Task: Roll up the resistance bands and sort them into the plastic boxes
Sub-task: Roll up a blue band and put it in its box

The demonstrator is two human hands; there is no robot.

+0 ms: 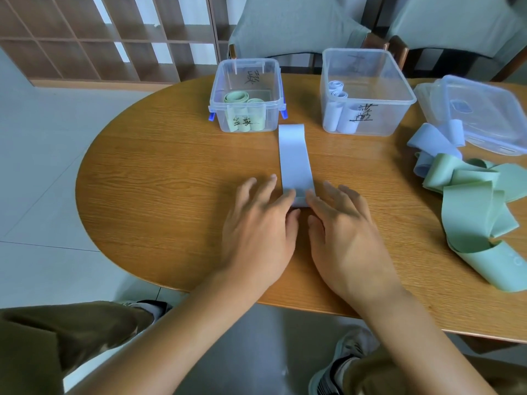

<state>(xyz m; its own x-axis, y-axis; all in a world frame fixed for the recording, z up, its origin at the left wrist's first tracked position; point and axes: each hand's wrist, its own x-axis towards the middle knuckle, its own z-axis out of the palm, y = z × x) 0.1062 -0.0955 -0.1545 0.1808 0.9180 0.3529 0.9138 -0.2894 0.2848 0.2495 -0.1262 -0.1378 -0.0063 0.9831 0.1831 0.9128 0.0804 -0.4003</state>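
Note:
A pale blue resistance band [294, 155] lies flat and straight on the wooden table [171, 172], running away from me between two boxes. Its near end is curled into a small roll. My left hand [258, 223] and my right hand [340, 226] pinch that roll from either side with thumbs and forefingers, the other fingers spread. The left clear plastic box [247, 94] holds rolled green bands. Rolled blue bands stand in the right clear plastic box [366, 89]. A loose heap of green bands [479, 212] and blue bands [433, 146] lies at the right.
Clear plastic lids [482, 109] are stacked at the far right behind the heap. Chairs with grey covers [293, 27] stand behind the table. The table's rounded edge curves off to the left over a tiled floor. My knees and shoes show below the near edge.

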